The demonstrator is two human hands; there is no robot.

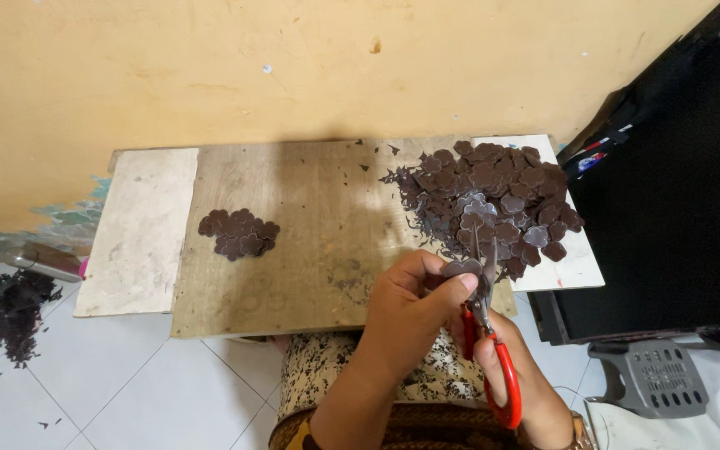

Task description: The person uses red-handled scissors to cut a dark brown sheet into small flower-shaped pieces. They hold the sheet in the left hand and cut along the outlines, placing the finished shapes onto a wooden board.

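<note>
My left hand [410,304] pinches a small dark brown flower-shaped piece [461,267] at the near edge of a wooden board [310,225]. My right hand [522,375] grips red-handled scissors [493,333], whose blades point up at that piece. Just beyond my hands lies a large heap of dark brown flower-shaped pieces [493,200] on the board's right side. A small flat cluster of the same pieces [239,233] lies on the left part of the board.
The board rests on my lap against a yellow wall. A pale panel [139,229] lies at its left. Dark scraps [2,312] litter the white tiled floor. A black cabinet [677,192] stands right, with a grey plastic stool [652,379] beside it.
</note>
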